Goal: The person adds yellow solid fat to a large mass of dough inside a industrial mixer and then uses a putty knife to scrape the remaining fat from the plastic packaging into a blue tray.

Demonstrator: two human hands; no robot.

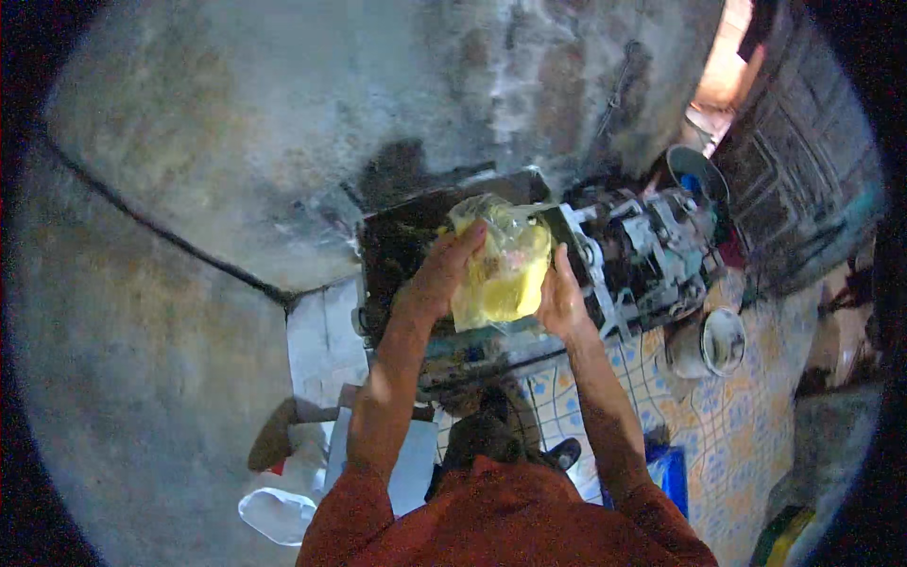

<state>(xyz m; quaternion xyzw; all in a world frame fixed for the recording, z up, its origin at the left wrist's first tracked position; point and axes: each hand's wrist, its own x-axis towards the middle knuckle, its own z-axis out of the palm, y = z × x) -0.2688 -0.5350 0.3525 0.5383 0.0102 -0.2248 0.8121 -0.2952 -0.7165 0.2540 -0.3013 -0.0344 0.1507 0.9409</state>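
Observation:
Between my hands is a clear plastic bag with a yellow block (505, 288) in it, raised over a dark open metal box (397, 260). My left hand (444, 269) grips the bag's left side, fingers pressed over its upper left part. My right hand (562, 293) holds the right side, with fingers upright along the edge. The inside of the box is mostly hidden behind the bag and my arms.
A grey metal machine (642, 246) adjoins the box on the right, with a dark bucket (713, 184) behind it. A white bucket (723, 340) stands on patterned tiles. Below left are a pale board (406, 454) and white container (279, 496); a blue item (668, 472) lies lower right.

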